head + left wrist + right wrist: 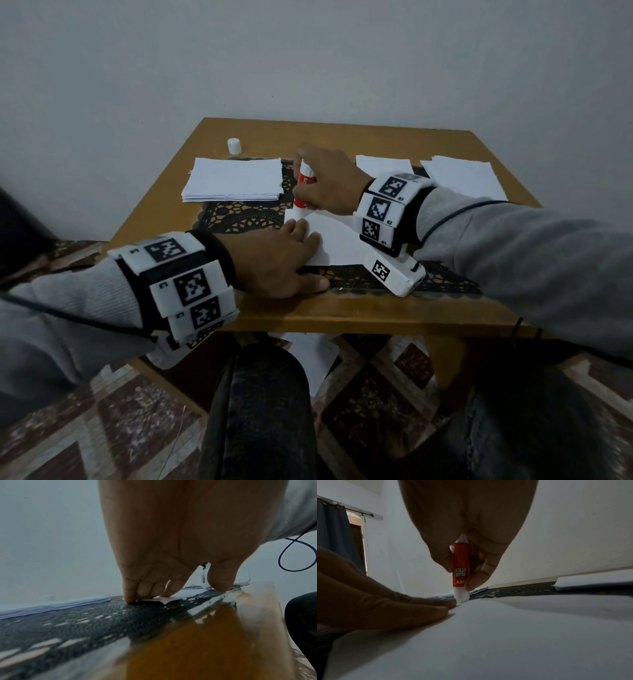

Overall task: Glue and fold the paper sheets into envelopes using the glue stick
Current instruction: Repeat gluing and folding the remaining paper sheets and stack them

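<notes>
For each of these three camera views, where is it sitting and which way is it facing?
Head: worn on the head, looking down at the table; both hands, sleeves, knees show.
Left wrist: low, along the left hand pressing the sheet.
Right wrist: low, along the right hand holding the glue stick.
All three share the sheet; head and right wrist, the glue stick.

The head camera looks down over the small brown wooden table (445, 154). Both wrist cameras skim its surface, close. All share the white paper sheet (337, 240).

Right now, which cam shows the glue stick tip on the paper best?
Right wrist: the glue stick is upright, its white tip meeting the sheet. Head view shows only its red body in the right hand. Left wrist view doesn't show it.
</notes>
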`<action>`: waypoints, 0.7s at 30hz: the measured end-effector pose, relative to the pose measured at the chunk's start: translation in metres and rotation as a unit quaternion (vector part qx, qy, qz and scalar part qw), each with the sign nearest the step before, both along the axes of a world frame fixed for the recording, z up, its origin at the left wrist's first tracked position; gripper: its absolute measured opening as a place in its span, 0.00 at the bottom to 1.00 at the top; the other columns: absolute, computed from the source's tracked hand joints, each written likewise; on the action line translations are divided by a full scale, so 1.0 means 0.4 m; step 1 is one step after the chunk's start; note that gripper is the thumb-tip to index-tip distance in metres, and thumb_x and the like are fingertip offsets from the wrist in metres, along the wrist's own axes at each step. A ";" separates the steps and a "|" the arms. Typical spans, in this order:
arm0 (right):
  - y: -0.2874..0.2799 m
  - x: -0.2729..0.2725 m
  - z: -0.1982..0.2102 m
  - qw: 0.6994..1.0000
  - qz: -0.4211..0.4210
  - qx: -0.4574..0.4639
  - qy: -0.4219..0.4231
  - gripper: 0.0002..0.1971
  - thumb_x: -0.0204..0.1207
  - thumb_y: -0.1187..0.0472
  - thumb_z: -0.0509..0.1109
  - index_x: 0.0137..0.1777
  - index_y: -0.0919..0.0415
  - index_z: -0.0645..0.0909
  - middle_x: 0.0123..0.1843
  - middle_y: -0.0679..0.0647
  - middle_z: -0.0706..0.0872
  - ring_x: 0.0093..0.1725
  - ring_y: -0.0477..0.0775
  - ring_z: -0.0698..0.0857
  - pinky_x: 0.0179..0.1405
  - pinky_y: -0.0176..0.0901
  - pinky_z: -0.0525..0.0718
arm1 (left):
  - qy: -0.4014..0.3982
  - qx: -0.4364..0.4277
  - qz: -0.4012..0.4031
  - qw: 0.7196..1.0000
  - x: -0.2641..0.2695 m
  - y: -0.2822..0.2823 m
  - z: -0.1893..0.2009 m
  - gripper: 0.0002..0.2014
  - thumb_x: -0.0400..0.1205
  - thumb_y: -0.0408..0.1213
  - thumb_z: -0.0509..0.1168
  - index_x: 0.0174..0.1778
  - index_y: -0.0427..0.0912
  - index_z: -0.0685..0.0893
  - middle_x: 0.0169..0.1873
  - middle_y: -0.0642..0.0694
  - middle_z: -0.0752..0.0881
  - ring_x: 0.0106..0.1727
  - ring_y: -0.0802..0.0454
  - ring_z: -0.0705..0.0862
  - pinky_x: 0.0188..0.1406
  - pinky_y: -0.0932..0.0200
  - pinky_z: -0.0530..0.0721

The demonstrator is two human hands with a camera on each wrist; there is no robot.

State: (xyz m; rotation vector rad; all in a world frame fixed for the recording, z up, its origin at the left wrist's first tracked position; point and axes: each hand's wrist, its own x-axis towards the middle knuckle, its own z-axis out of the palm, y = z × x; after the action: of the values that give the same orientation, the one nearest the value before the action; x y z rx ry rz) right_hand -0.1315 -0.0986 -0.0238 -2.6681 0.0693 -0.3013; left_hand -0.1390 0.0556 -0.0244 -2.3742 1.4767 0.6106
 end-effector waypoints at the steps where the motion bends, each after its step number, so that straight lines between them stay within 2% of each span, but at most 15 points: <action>1: -0.002 -0.004 -0.002 1.000 0.004 0.001 -0.001 0.12 0.77 0.60 0.71 0.51 0.55 0.70 0.47 0.49 0.79 0.46 0.52 0.80 0.41 0.40 0.76 | -0.001 0.002 0.000 1.000 0.001 0.000 0.000 0.40 0.83 0.63 0.46 0.84 0.44 0.38 0.83 0.40 0.37 0.84 0.42 0.46 0.82 0.48 0.56; 4: -0.010 -0.014 -0.005 1.000 0.004 0.008 -0.003 0.12 0.76 0.61 0.71 0.50 0.55 0.70 0.46 0.49 0.80 0.44 0.53 0.81 0.35 0.39 0.77 | 0.000 0.004 0.002 1.000 0.003 -0.003 -0.002 0.41 0.83 0.63 0.47 0.84 0.44 0.39 0.83 0.40 0.38 0.84 0.42 0.45 0.82 0.47 0.55; 7: -0.026 -0.026 -0.002 1.000 -0.007 0.015 0.004 0.11 0.75 0.61 0.71 0.50 0.57 0.71 0.47 0.53 0.83 0.44 0.56 0.84 0.40 0.48 0.84 | -0.006 0.001 -0.003 1.000 0.006 -0.004 -0.003 0.41 0.83 0.63 0.47 0.84 0.44 0.40 0.84 0.40 0.40 0.84 0.42 0.47 0.82 0.45 0.57; 11: -0.058 -0.054 -0.001 1.000 -0.018 0.022 0.002 0.10 0.75 0.62 0.71 0.50 0.58 0.72 0.45 0.51 0.82 0.39 0.52 0.82 0.36 0.42 0.82 | -0.018 0.000 -0.010 1.000 0.012 -0.003 -0.011 0.41 0.83 0.64 0.46 0.84 0.44 0.40 0.84 0.40 0.40 0.84 0.42 0.47 0.82 0.46 0.57; 14: -0.085 -0.073 0.001 0.999 -0.035 0.029 0.002 0.09 0.74 0.62 0.71 0.50 0.61 0.74 0.47 0.55 0.83 0.41 0.55 0.83 0.39 0.49 0.85 | -0.025 -0.004 -0.015 1.000 0.014 -0.006 -0.010 0.40 0.83 0.64 0.45 0.84 0.43 0.43 0.84 0.39 0.44 0.84 0.42 0.52 0.81 0.45 0.59; 17: -0.109 -0.088 0.006 0.999 -0.046 0.010 0.012 0.08 0.74 0.62 0.71 0.50 0.61 0.75 0.48 0.55 0.84 0.44 0.56 0.82 0.41 0.48 0.83 | -0.040 -0.023 -0.025 0.999 0.024 -0.011 -0.005 0.36 0.84 0.63 0.45 0.83 0.44 0.53 0.83 0.39 0.55 0.80 0.41 0.64 0.78 0.46 0.66; 19: -0.123 -0.097 0.007 0.998 -0.053 0.004 0.014 0.08 0.75 0.62 0.70 0.49 0.60 0.74 0.48 0.54 0.83 0.44 0.54 0.81 0.40 0.44 0.80 | -0.052 -0.047 -0.034 0.997 0.032 -0.016 -0.001 0.32 0.84 0.61 0.48 0.80 0.45 0.62 0.78 0.40 0.66 0.73 0.42 0.72 0.74 0.45 0.71; 21: -0.136 -0.105 0.008 0.998 -0.062 0.000 0.015 0.08 0.75 0.61 0.70 0.49 0.60 0.74 0.48 0.53 0.83 0.42 0.51 0.79 0.36 0.38 0.77 | -0.062 -0.072 -0.039 0.995 0.041 -0.022 0.004 0.27 0.85 0.58 0.51 0.77 0.47 0.68 0.73 0.43 0.73 0.70 0.45 0.75 0.71 0.47 0.74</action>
State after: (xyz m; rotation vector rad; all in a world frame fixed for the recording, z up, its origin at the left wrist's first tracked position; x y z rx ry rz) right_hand -0.1734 -0.1529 -0.0208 -2.6740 0.2446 -0.2994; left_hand -0.1226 0.0468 -0.0228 -2.3973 1.5979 0.3428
